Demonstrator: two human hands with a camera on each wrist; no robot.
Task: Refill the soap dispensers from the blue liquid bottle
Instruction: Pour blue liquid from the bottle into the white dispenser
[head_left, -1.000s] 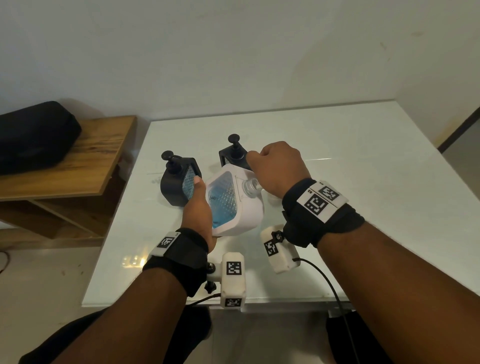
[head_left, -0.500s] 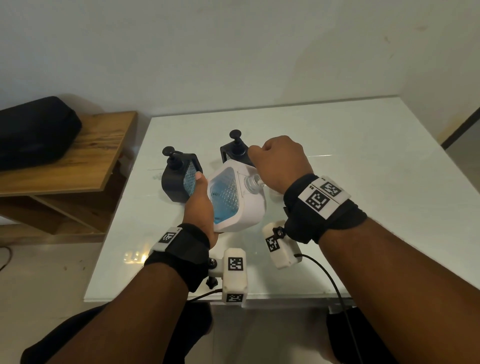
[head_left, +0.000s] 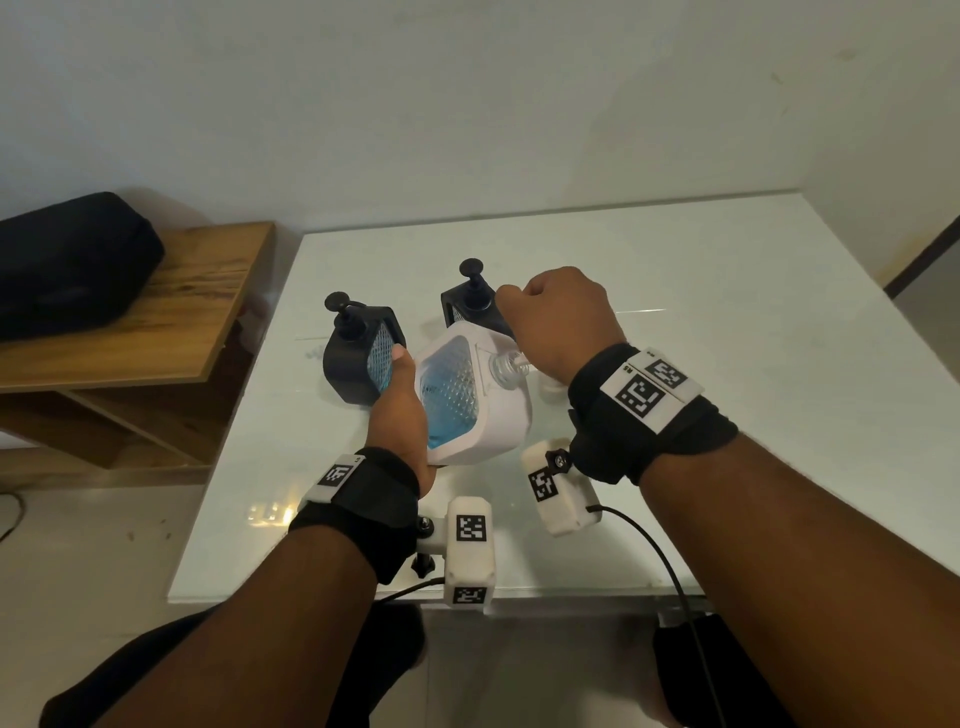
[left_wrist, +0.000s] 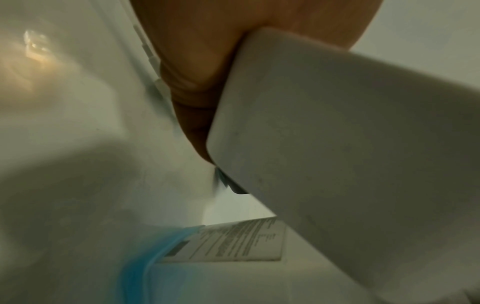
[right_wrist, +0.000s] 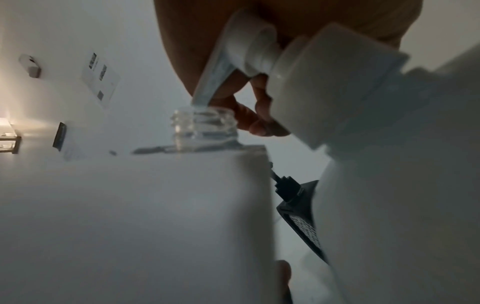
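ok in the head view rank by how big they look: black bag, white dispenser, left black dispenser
1. black bag
2. white dispenser
3. left black dispenser
The white one sits nearer the camera, so its lead over the black one is unsure.

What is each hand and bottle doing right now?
Left hand: grips the white bottle's side.
White bottle: tilted, neck uncapped, blue liquid inside.
Right hand: holds the white pump, its tube tip at the clear neck.
Two black dispensers: upright, pumps on.
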